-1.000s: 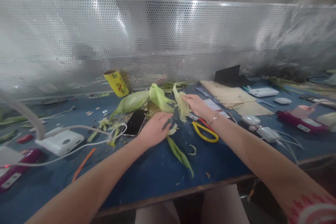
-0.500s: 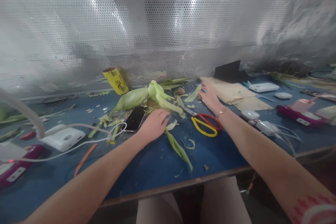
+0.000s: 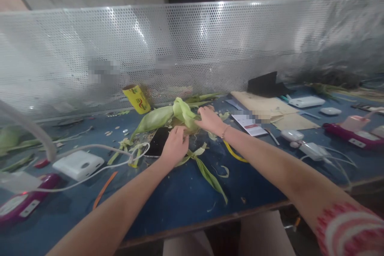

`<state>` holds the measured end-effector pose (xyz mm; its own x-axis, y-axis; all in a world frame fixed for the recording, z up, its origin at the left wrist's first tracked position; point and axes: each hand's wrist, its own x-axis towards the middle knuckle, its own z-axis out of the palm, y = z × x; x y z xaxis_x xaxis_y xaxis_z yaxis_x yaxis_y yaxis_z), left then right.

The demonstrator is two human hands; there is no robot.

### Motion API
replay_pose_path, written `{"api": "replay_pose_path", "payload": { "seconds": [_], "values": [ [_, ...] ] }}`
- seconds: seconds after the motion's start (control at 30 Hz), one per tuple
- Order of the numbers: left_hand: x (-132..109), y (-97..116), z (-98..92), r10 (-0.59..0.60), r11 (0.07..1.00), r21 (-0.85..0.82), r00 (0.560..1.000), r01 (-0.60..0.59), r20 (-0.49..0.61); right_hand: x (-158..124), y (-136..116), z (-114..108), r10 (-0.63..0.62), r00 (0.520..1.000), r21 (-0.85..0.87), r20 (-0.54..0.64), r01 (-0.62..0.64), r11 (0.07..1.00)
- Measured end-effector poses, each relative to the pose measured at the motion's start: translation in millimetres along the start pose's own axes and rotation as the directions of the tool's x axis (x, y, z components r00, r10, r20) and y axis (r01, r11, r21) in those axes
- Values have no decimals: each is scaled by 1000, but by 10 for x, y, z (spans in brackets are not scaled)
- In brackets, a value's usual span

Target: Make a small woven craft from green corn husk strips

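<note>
Pale green corn husks (image 3: 156, 120), bent and folded into a bundle, lie at the middle of the table. My left hand (image 3: 177, 143) is closed at the near lower edge of the bundle, its fingertips partly hidden. From the right, my right hand (image 3: 210, 120) grips the folded husk end with bent fingers. A dark-screened phone (image 3: 158, 141) lies beside my left hand, partly under it. Under my right forearm shows a yellow scissor handle (image 3: 235, 153); the rest of the scissors is covered. A loose strip of husk (image 3: 211, 178) lies nearer me.
A yellow cardboard tube (image 3: 137, 99) leans by the perforated metal screen (image 3: 192, 40). To the right are brown paper sheets (image 3: 264, 103), a lit phone (image 3: 248, 125) and white chargers. Cables, a white adapter (image 3: 78, 165) and a purple power strip (image 3: 33, 200) occupy the left.
My right hand has moved left from beside the papers onto the husk bundle, uncovering the lit phone. Its forearm now covers most of the scissors. The view has tilted up slightly.
</note>
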<state>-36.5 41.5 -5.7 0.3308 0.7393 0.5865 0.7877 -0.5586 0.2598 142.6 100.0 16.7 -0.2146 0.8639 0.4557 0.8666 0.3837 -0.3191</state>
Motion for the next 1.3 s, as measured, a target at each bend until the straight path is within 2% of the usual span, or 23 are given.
{"api": "replay_pose_path", "payload": {
  "seconds": [0.1,0.23,0.33,0.43,0.5,0.6,0.7,0.8,0.9,1.07,1.13,1.2,1.3],
  "values": [
    [-2,50,-43,8,1000,-13,1000,-8,13,132,23,-87,-39,999,31,21,38,999],
    [4,98,-81,8,999,-36,999,-7,32,227,249,-325,-38,999,73,-13,39,997],
    [5,100,-81,-9,1000,-29,999,11,50,246,458,-483,40,997,83,-59,-35,996],
    [5,76,-59,-31,999,-25,998,33,62,227,578,-525,171,984,122,-59,-163,979],
    [4,51,-36,-39,999,-16,997,40,61,197,551,-479,197,980,168,-21,-191,967],
    [0,16,-1,-22,1000,4,998,22,64,148,347,-325,127,990,210,53,-135,968],
    [-5,3,12,24,998,52,996,-28,86,133,89,-146,29,994,105,105,-40,994],
    [-13,12,2,64,992,104,991,-77,121,194,-52,-45,-67,991,31,120,63,997],
    [-25,19,-5,67,989,118,985,-87,159,319,-18,-68,-37,994,18,107,35,999],
    [-23,16,-54,1,980,195,979,-42,204,444,261,-248,59,991,13,120,-61,998],
    [59,14,-139,-61,960,279,973,-3,221,440,333,-324,68,990,0,126,-68,998],
    [236,-18,-261,-148,922,382,964,55,219,435,296,-385,40,995,-24,95,-38,999],
    [652,-184,-434,-239,873,466,958,141,159,473,-22,-407,-92,994,-37,50,94,995]
  ]
}}
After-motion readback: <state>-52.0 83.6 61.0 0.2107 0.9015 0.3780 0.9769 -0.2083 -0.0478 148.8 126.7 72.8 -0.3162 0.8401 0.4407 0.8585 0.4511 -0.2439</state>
